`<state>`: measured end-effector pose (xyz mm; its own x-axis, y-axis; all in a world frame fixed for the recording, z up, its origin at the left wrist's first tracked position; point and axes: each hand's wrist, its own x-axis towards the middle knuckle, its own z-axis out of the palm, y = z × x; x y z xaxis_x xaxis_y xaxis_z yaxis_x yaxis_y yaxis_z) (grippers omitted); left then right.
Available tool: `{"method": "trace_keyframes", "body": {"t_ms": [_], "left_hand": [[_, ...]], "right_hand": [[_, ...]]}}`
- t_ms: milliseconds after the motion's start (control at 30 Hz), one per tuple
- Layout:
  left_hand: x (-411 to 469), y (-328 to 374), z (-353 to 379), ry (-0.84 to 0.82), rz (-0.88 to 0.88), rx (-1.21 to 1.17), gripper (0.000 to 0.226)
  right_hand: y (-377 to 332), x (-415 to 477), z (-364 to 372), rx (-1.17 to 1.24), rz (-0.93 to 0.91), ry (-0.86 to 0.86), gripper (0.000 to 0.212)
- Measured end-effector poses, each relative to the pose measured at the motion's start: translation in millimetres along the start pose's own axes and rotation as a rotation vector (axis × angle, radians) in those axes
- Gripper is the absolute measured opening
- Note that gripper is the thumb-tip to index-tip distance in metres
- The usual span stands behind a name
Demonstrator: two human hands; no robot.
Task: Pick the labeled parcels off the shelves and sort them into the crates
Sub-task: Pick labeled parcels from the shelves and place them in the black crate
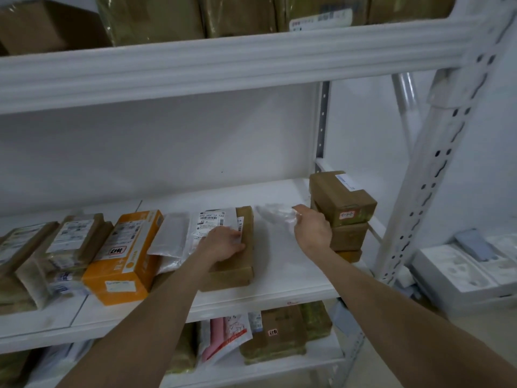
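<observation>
Resting loose-fingered left hand on white mailer; pinching clear bag in right hand (9 o'clock of box stack).

Bare shelf between flat parcel and stacked boxes.

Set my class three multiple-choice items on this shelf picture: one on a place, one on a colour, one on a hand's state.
1. Where is the stack of brown boxes? A top shelf; B right end of the middle shelf; C floor.
2. What colour is the box left of the white mailer? A blue; B green; C orange.
3. What is the left hand doing? A resting on a brown parcel; B lifting a crate; C hanging empty.
Key: B, it stands beside the rack's upright; C, its sides are orange; A, the palm lies on the parcel's top.
</observation>
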<state>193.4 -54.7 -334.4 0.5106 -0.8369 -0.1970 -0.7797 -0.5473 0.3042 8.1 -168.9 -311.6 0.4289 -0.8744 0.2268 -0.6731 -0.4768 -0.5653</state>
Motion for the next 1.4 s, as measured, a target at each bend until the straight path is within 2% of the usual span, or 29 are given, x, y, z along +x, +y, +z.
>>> {"method": "trace_keyframes", "body": {"t_ms": [100,167,233,300,367,433,500,600,700,767,833,867,933,1000,1067,1233,1333,1400], "left_hand": [[-2.5,2.9,-4.1,-0.003,-0.010,-0.009,0.057],[-5.3,12.7,-9.3,0.128,-0.059,-0.074,0.061],[-6.4,24.6,-17.0,0.288,-0.092,-0.224,0.066],[-7.4,37.0,-29.1,0.303,-0.104,-0.611,0.071],[-11.8,47.5,-39.9,0.164,-0.070,-1.130,0.062],[-15.2,51.6,-45.2,0.111,-0.011,-1.471,0.047],[-17.1,49.0,-49.4,0.198,-0.059,-1.564,0.038],[-16.6,30.4,-59.9,0.360,-0.205,-1.322,0.029],[-18.6,2.3,-71.7,0.419,-0.230,-1.137,0.019],[-18.8,-15.8,-72.1,0.411,-0.269,-1.082,0.020],[-21.8,-26.0,-65.8,0.382,-0.328,-0.969,0.020],[-21.0,-32.1,-59.7,0.362,-0.353,-0.895,0.027],[-21.1,-39.2,-49.1,0.309,-0.387,-0.790,0.039],[-25.1,-38.2,-44.4,0.255,-0.375,-0.799,0.037],[-25.3,-37.7,-43.7,0.239,-0.358,-0.829,0.037],[-21.1,-31.4,-49.9,0.348,-0.310,-0.867,0.051],[-9.7,-8.2,-57.9,0.382,-0.295,-0.993,0.052],[1.7,18.0,-57.4,0.394,-0.252,-0.977,0.049]], "right_hand": [[-9.6,5.2,-10.8,0.410,0.257,0.099,0.032],[-19.8,8.7,-15.0,0.670,0.382,0.133,0.028],[-32.4,9.5,-18.3,1.039,0.505,0.081,0.023],[-45.3,7.3,-21.5,1.448,0.583,-0.072,0.024],[-52.4,5.8,-18.4,1.594,0.600,-0.149,0.036],[-54.5,4.0,-12.3,1.572,0.602,-0.217,0.044],[-55.7,0.7,-9.5,1.476,0.573,-0.254,0.043],[-52.1,5.3,-3.8,1.208,0.480,-0.180,0.053],[-55.9,8.7,-0.1,0.972,0.340,-0.215,0.074],[-64.3,6.7,9.8,0.817,0.248,-0.311,0.070],[-73.9,2.5,25.7,0.539,0.128,-0.418,0.056],[-78.3,-0.5,34.6,0.406,0.061,-0.460,0.051],[-85.2,-6.7,49.9,0.293,0.020,-0.540,0.058],[-89.6,-11.3,57.6,0.265,0.042,-0.582,0.060],[-91.6,-12.0,61.0,0.238,0.043,-0.570,0.057],[-85.1,-7.0,56.6,0.284,0.003,-0.552,0.053],[-74.6,1.2,41.2,0.256,-0.041,-0.332,0.047],[-63.7,7.7,27.1,0.161,-0.082,-0.151,0.047]]}}
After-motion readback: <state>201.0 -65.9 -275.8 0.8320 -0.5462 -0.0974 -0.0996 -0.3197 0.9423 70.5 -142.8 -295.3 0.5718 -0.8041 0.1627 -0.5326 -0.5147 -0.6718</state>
